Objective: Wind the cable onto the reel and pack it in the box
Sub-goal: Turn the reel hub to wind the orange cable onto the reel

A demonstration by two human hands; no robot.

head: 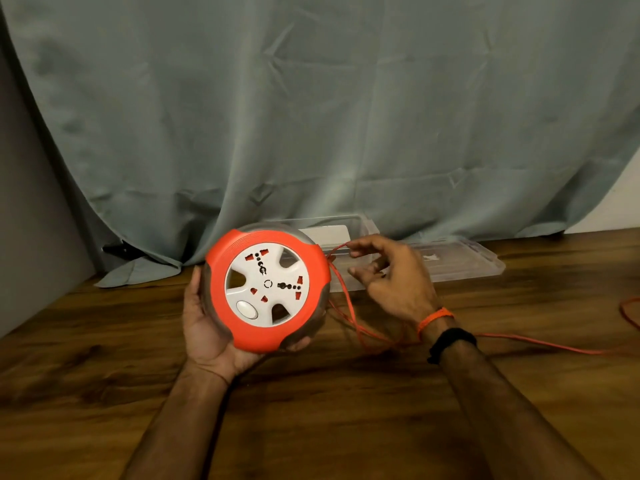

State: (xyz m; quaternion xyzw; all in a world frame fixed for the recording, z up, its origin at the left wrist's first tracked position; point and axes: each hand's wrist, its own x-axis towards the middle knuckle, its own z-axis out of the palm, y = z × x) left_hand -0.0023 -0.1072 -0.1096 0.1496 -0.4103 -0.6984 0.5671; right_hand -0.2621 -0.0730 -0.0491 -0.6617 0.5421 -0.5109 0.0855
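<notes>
The round orange reel [221,268] with a white socket face rests in my left hand [204,327], tilted up above the wooden table [104,375]. A thin orange cable [346,299] leaves the reel's right side, loops down onto the table and trails off to the right edge. My right hand [394,282] is beside the reel, thumb and forefinger pinching the cable near its top. A clear plastic box [356,230] stands behind the reel, partly hidden by it.
The box's clear lid [464,261] lies flat to the right of the box. A grey-green curtain [311,116] hangs behind the table, its hem on the tabletop at left. More orange cable [628,313] curls at the right edge.
</notes>
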